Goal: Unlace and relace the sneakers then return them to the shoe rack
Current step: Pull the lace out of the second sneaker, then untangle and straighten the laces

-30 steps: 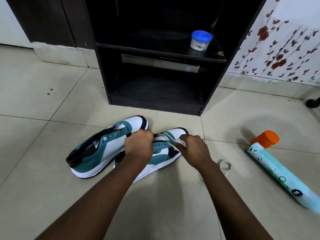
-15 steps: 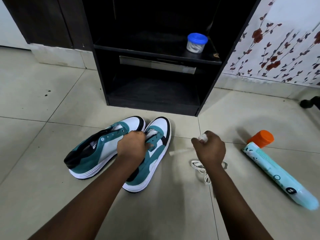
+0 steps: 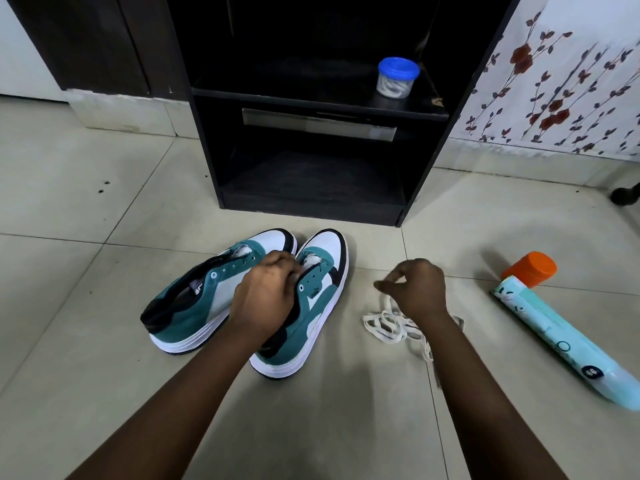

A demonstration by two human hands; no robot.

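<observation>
Two teal, white and black sneakers stand side by side on the tiled floor, toes toward the black shoe rack. The left sneaker has bare eyelets. My left hand grips the right sneaker at its tongue and eyelet flaps, which also show no lace. A loose white lace lies in a heap on the floor to the right. My right hand hovers just above that heap, fingers loosely curled, with no lace visible between the fingertips.
A blue-lidded plastic jar sits on the rack's upper shelf; the lower shelf holds nothing. A pale blue spray can with an orange cap lies on the floor at the right. A dark object pokes in at the right edge.
The right sneaker has turned upright beside the left one. My right hand pulled the lace out to the right, and the lace now lies heaped on the floor under it.
</observation>
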